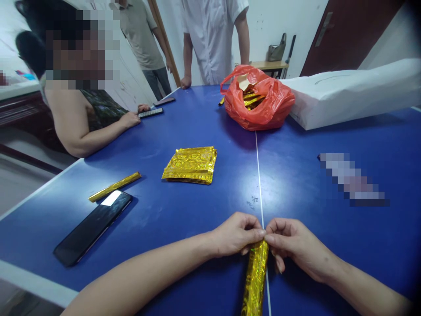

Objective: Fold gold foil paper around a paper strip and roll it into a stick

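A shiny gold foil strip (pixel 255 276) runs from the bottom edge up to my two hands, along the white line of the blue table. My left hand (pixel 238 235) pinches its far end between thumb and fingers. From the other side my right hand (pixel 291 243) pinches the same end, and the two thumbs nearly meet. The near end of the strip is cut off by the frame. Beyond my hands lies a flat stack of gold foil pieces (pixel 190 165). Off to the left is a narrow gold foil roll (pixel 115 186).
A black phone (pixel 94 228) lies at the left. Farther back stands a red plastic bag (pixel 256 116) holding gold foil pieces, beside a long white package (pixel 348 96). A blurred-out object (pixel 351 177) is at the right. One person (pixel 70 114) sits left; two others stand behind the blue table (pixel 158 245).
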`<act>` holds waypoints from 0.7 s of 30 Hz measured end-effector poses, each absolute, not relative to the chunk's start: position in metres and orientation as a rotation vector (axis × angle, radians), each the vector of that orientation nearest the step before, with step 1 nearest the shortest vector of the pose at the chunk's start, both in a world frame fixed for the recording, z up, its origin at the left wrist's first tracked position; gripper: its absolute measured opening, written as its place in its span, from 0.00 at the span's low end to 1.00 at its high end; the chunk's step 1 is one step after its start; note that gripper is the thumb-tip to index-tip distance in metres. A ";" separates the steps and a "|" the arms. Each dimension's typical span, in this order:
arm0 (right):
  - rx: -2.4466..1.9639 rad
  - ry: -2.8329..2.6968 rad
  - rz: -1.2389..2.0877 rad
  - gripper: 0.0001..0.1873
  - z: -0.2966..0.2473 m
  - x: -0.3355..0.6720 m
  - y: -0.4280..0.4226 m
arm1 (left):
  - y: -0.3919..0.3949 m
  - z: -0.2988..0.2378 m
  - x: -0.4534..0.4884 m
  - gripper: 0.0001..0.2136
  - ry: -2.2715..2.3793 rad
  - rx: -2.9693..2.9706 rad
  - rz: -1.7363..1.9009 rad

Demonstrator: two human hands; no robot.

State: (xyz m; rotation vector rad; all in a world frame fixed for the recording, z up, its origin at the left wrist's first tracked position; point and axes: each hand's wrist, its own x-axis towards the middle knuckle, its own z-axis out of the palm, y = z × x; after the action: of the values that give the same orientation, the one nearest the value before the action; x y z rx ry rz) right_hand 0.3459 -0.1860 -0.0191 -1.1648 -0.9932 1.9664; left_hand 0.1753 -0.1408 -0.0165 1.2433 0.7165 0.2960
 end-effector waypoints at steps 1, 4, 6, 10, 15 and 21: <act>-1.166 -0.991 1.972 0.11 -0.019 0.346 -0.186 | -0.141 -0.017 0.175 0.21 0.718 1.246 0.295; -1.176 -0.991 1.966 0.11 -0.018 0.346 -0.187 | -0.141 -0.017 0.176 0.21 0.719 1.246 0.286; -1.199 -0.986 1.935 0.11 -0.017 0.345 -0.188 | -0.141 -0.017 0.176 0.22 0.719 1.249 0.277; -1.226 -0.950 1.876 0.12 -0.016 0.342 -0.189 | -0.143 -0.017 0.178 0.22 0.716 1.218 0.347; -1.173 -0.791 1.837 0.12 -0.015 0.342 -0.189 | -0.142 -0.015 0.177 0.25 0.701 1.124 0.536; -1.088 -0.535 1.709 0.09 -0.011 0.347 -0.184 | -0.135 -0.012 0.168 0.25 0.638 0.955 0.635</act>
State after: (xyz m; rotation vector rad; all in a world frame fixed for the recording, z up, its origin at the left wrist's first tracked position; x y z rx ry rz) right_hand 0.3475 -0.1843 -0.0114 -1.0881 -0.5351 1.7092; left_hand 0.1682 -0.1350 -0.0117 0.9551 0.6383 0.6353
